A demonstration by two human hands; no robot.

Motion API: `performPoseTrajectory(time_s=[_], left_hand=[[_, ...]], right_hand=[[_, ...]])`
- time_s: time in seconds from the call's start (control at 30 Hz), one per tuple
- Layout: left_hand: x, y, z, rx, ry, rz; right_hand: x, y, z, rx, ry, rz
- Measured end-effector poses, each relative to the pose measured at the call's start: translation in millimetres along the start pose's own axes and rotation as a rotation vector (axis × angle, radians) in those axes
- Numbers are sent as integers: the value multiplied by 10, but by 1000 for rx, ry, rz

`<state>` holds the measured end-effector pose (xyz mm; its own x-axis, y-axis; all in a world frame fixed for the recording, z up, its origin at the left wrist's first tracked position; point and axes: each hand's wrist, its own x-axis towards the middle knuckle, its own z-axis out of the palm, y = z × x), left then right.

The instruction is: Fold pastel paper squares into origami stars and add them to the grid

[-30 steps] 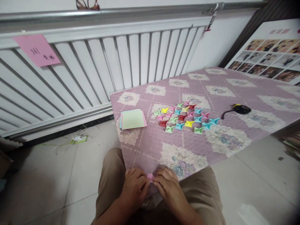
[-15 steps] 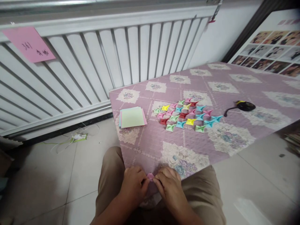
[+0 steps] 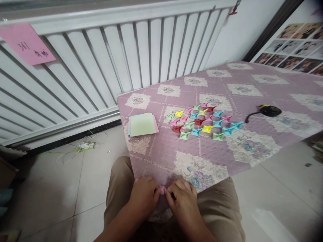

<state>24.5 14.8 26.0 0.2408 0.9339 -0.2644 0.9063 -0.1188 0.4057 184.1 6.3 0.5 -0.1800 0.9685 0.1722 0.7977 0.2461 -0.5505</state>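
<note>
Pink paper (image 3: 162,190) is at the near edge of the cloth-covered surface (image 3: 156,165) in the head view — pinched by the left hand (image 3: 145,192) on one side and the right hand (image 3: 182,195) on the other. Beyond lie stacked square sheets (image 3: 142,125) and — rightward — rows of colourful folded papers (image 3: 208,129).

Pink paper (image 3: 162,190) — small piece, one solid pink on the part that shows, looks folded rather than flat. Pinched at both sides: left hand (image 3: 145,192) on its left edge, right hand (image 3: 182,193) on its right, fingertips covering both ends. Sits at the near end of the table (image 3: 161,159), centred between the hands. Only the middle shows — fold count and underside can't be read. Can't tell if it's touching the cloth or held just above.
</note>
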Motion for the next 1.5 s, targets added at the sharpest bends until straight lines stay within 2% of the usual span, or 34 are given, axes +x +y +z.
performPoseTrajectory(time_s=[0.43,0.63,0.73,0.87,0.97,1.03,1.07,1.13,1.2,1.33,1.5], left_hand=[[87,35,-123,110,-117,8],[175,-25,-198,72,-238,-70],[224,-17,-274,104,-287,-35],[245,16,-345,164,-287,26],[214,10,-301,176,-247,58],[173,-25,-204,185,-198,121],[147,-51,-137,183,-174,172],[92,-116,12,229,-56,376],[40,-181,151,229,52,489],[-12,-268,307,189,161,518],[3,-297,355,197,213,532]], right_hand=[[18,-9,-3,-67,-10,38],[19,-5,23,-84,21,24],[-1,14,52,-89,34,15],[-50,46,98,-113,73,10],[-72,43,107,-113,84,10],[-76,20,94,-105,84,11],[-76,5,85,-105,88,14],[-75,-22,67,-114,95,12],[-79,-30,54,-126,99,6],[-122,26,38,-101,106,-49],[-288,77,81,-115,154,-226]])
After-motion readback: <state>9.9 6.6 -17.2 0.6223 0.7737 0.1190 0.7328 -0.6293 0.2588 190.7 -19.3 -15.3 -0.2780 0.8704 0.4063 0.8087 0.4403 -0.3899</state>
